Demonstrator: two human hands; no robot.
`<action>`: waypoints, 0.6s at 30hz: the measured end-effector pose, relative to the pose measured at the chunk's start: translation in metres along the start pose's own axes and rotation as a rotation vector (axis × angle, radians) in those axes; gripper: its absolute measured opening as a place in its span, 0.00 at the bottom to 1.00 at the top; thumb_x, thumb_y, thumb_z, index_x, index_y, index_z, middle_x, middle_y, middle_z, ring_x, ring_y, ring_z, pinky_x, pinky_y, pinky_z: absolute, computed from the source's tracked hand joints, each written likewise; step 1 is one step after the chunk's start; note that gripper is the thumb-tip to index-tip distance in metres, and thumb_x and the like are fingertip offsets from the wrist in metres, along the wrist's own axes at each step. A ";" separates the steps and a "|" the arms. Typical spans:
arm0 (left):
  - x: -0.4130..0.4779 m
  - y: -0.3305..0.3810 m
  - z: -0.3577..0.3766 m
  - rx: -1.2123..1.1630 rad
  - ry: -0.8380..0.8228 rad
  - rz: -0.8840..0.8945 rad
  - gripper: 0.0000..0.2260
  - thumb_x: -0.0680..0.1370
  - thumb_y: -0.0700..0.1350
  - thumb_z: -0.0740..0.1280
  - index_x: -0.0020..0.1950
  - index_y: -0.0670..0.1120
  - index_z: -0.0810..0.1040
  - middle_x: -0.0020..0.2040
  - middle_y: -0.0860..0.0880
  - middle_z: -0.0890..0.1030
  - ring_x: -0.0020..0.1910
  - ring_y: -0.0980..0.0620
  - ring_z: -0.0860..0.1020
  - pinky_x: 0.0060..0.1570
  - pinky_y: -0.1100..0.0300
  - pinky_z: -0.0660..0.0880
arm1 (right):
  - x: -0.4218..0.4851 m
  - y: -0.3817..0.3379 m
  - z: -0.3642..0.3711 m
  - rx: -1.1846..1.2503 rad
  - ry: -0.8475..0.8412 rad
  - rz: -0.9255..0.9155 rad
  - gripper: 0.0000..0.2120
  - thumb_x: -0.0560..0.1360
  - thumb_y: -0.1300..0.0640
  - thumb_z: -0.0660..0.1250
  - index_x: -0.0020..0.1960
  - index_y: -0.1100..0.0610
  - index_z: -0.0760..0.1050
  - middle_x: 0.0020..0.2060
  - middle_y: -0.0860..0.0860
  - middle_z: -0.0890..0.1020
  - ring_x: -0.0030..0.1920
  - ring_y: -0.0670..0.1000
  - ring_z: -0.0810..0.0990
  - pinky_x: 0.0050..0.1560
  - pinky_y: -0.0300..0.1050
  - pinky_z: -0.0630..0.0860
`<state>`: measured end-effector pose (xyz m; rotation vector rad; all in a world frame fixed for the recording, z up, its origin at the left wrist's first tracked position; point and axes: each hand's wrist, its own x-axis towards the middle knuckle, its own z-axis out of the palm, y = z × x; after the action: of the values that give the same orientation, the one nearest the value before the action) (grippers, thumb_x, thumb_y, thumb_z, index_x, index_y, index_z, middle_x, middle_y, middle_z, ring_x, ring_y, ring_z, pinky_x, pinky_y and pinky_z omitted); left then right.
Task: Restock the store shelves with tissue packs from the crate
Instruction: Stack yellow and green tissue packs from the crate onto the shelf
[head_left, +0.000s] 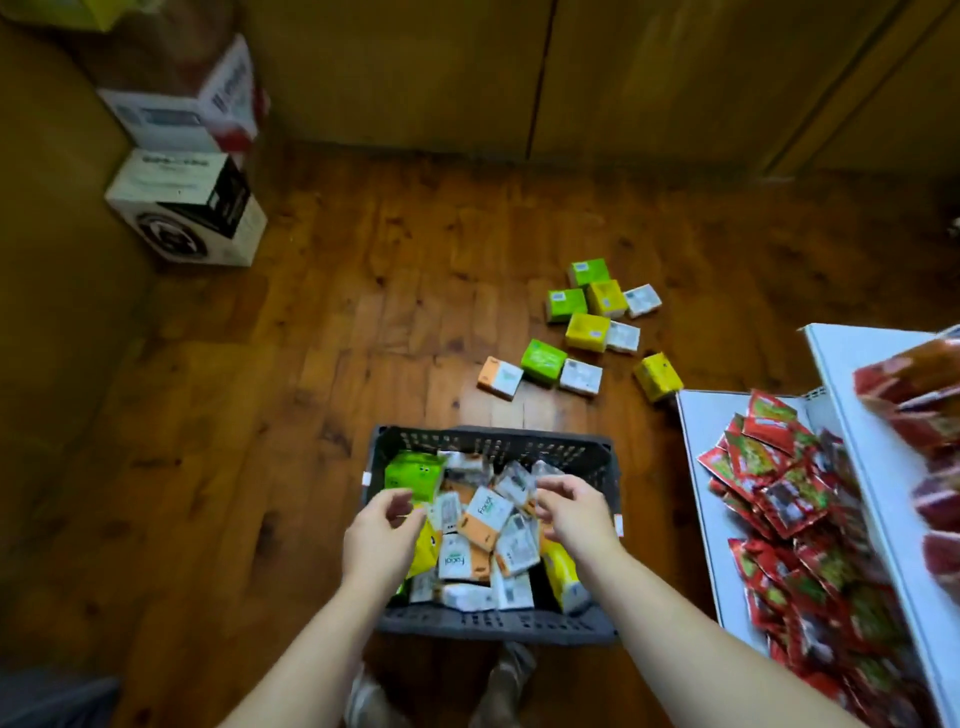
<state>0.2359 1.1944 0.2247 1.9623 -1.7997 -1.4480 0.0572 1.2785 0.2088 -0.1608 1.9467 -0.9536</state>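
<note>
The dark slatted crate stands on the wooden floor, just in front of the person's shoes. It is filled with a jumble of tissue packs in orange and white, yellow and plain white wrappers. A larger green pack leans in its far left corner.

Both hands hover over the heap. The left hand is above the crate's left side, with thumb and fingers loosely curled and parted, and nothing between them. The right hand is over the right side, palm down, with its fingers spread and bent toward the packs, and it also grips nothing. Whether either fingertip touches a wrapper cannot be told.

Beyond the crate, a cluster of loose packs lies scattered on the floor, in green, yellow, white and one orange.

To the right, a white shelf carries a pile of red sachets, and more red packets sit on the tier above it.

At the far left, well apart from the crate, cardboard boxes are stacked against a wall.
</note>
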 end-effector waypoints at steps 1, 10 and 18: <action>0.018 -0.014 0.008 -0.035 0.003 -0.048 0.11 0.74 0.41 0.69 0.56 0.44 0.79 0.50 0.46 0.82 0.51 0.49 0.78 0.48 0.62 0.68 | 0.015 0.008 0.008 -0.037 -0.021 0.017 0.06 0.76 0.64 0.63 0.50 0.57 0.76 0.41 0.52 0.78 0.41 0.49 0.76 0.37 0.39 0.70; 0.207 -0.142 0.093 -0.072 -0.092 -0.167 0.19 0.77 0.41 0.66 0.67 0.42 0.72 0.63 0.44 0.77 0.61 0.46 0.75 0.62 0.53 0.70 | 0.189 0.118 0.107 -0.193 -0.100 0.177 0.05 0.77 0.62 0.63 0.52 0.56 0.74 0.47 0.52 0.78 0.45 0.51 0.75 0.41 0.41 0.70; 0.317 -0.198 0.167 0.151 -0.070 -0.335 0.18 0.76 0.38 0.61 0.66 0.35 0.66 0.65 0.33 0.70 0.64 0.35 0.69 0.61 0.51 0.66 | 0.308 0.200 0.213 -0.293 -0.198 0.268 0.20 0.73 0.57 0.66 0.64 0.57 0.70 0.56 0.56 0.77 0.55 0.58 0.76 0.54 0.49 0.73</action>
<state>0.2127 1.0746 -0.1661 2.4130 -1.7153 -1.5253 0.1041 1.1549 -0.1944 -0.1511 1.8578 -0.4576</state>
